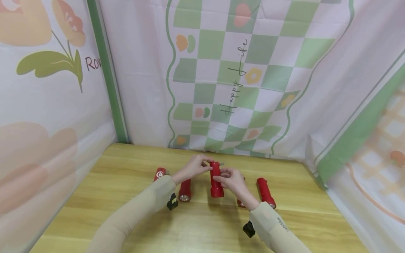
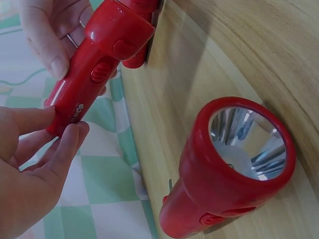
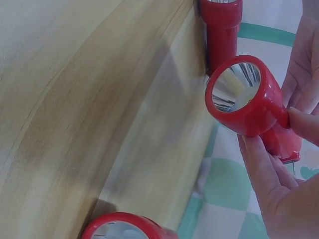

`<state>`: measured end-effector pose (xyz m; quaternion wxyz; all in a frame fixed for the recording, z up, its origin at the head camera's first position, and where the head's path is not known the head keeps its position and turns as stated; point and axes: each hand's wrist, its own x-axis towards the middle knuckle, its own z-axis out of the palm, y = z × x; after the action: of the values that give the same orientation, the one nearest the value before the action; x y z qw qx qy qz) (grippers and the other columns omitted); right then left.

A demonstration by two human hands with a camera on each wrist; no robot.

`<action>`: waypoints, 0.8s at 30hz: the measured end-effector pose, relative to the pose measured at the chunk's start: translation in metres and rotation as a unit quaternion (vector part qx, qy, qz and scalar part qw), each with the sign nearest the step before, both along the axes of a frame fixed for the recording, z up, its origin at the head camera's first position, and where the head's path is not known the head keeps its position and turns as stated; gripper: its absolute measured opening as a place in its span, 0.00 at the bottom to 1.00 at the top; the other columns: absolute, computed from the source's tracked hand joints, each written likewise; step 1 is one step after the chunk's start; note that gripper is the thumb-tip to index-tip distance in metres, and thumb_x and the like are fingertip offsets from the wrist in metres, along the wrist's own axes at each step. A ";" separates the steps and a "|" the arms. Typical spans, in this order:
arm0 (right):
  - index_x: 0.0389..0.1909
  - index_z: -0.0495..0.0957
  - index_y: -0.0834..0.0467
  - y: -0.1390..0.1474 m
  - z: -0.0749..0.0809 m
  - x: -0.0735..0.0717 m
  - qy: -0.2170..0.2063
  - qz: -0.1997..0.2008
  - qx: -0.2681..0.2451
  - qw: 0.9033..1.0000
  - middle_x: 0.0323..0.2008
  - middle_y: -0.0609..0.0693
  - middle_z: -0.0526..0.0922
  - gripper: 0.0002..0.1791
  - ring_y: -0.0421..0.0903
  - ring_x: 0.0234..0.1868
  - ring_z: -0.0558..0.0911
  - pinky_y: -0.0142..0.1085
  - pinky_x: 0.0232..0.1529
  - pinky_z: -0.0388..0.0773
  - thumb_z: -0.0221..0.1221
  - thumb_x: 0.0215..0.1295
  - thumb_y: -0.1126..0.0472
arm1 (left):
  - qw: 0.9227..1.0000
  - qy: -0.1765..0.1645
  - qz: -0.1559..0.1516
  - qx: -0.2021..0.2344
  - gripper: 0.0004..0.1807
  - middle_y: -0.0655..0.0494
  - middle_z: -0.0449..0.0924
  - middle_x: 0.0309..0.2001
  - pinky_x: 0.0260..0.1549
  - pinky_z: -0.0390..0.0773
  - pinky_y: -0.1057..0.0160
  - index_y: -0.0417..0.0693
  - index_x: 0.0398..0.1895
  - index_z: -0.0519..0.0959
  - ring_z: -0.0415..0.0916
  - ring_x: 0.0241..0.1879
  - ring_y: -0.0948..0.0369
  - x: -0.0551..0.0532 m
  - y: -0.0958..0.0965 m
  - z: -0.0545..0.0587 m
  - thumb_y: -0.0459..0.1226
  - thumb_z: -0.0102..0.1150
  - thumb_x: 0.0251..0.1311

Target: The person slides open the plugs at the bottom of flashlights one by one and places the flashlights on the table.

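A red flashlight (image 1: 216, 181) is held off the table between both hands, its wider head towards the person. My left hand (image 1: 197, 166) pinches the tail end with thumb and fingertips. Around the barrel nearer the head, my right hand (image 1: 232, 181) grips with thumb and fingers. In the left wrist view, a sliding switch and a small white mark show on the held flashlight (image 2: 84, 82). The right wrist view looks into its shiny reflector, with the red head (image 3: 266, 107) between the right thumb and fingers.
More red flashlights lie on the wooden table (image 1: 202, 228): one at far left (image 1: 160, 173), one beside the left wrist (image 1: 185, 191), one mostly hidden behind the right wrist (image 1: 241, 203), and one at far right (image 1: 265, 191). A patterned curtain (image 1: 215, 95) hangs behind the table.
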<state>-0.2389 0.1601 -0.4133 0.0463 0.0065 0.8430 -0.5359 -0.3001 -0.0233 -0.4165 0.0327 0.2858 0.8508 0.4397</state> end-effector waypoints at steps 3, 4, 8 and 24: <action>0.54 0.76 0.70 -0.002 -0.002 0.001 -0.001 -0.001 0.000 1.000 0.49 0.68 0.85 0.23 0.48 0.43 0.87 0.42 0.42 0.88 0.66 0.62 0.62 | 1.000 -0.006 -0.003 0.000 0.17 0.40 0.83 0.54 0.41 0.86 0.65 0.36 0.55 0.80 0.86 0.44 0.49 -0.001 0.000 -0.004 0.30 0.62 0.63; 0.54 0.76 0.70 -0.002 -0.002 0.002 -0.001 -0.001 -0.001 1.000 0.49 0.68 0.84 0.23 0.48 0.43 0.87 0.42 0.42 0.88 0.66 0.62 0.62 | 1.000 -0.008 -0.004 0.000 0.17 0.40 0.83 0.54 0.41 0.86 0.65 0.36 0.55 0.80 0.86 0.44 0.49 -0.001 0.001 -0.005 0.30 0.62 0.62; 0.54 0.76 0.71 -0.004 -0.005 0.002 -0.007 -0.006 0.001 1.000 0.49 0.69 0.84 0.23 0.48 0.42 0.87 0.43 0.43 0.88 0.66 0.62 0.62 | 1.000 -0.016 -0.003 0.000 0.17 0.39 0.83 0.54 0.41 0.86 0.66 0.36 0.55 0.80 0.86 0.45 0.49 -0.002 0.002 -0.010 0.30 0.63 0.62; 0.53 0.76 0.71 -0.004 -0.012 0.001 -0.035 -0.009 0.018 0.999 0.49 0.68 0.84 0.22 0.50 0.41 0.87 0.45 0.44 0.87 0.65 0.63 0.61 | 0.999 -0.023 -0.025 0.006 0.14 0.37 0.85 0.49 0.47 0.86 0.65 0.32 0.49 0.81 0.85 0.47 0.47 -0.004 0.006 -0.017 0.27 0.62 0.60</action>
<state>-0.2375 0.1562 -0.4257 0.0709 0.0336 0.8503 -0.5203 -0.3041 -0.0169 -0.4334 0.0610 0.2971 0.8397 0.4506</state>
